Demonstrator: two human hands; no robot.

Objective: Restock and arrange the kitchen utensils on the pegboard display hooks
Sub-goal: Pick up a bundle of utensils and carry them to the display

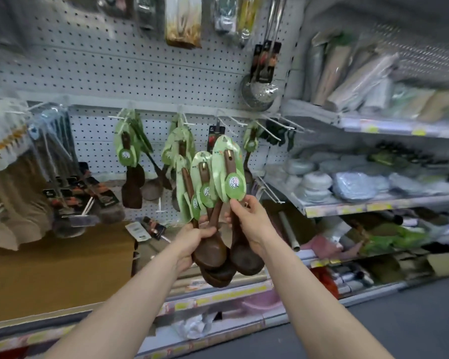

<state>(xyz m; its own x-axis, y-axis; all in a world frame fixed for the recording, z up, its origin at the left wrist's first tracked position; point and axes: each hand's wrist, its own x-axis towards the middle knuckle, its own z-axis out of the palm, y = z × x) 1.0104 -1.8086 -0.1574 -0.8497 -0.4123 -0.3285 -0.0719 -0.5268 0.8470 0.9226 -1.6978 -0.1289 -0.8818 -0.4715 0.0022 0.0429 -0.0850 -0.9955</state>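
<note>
The left hand (192, 239) is clasping the wooden spoons (210, 251) by their necks, in front of the pegboard (88, 73). At its 3 o'clock, the right hand (249, 218) is pinching the outermost spoon (246, 255). Judged stiff, light and smooth: grip the handle below the card tag (227, 161). An empty hook (233, 119) is standing at 12 o'clock.

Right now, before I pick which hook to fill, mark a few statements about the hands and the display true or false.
1. The left hand grips a bunch of wooden spoons. True.
2. The right hand is empty. False: it holds the rightmost spoon by its handle.
3. The held spoons carry red cards. False: their cards are green.
4. A metal skimmer hangs on the pegboard above the spoon row. True.
5. Every lower hook is bare. False: hanging spoons with green cards fill several of them.
</note>
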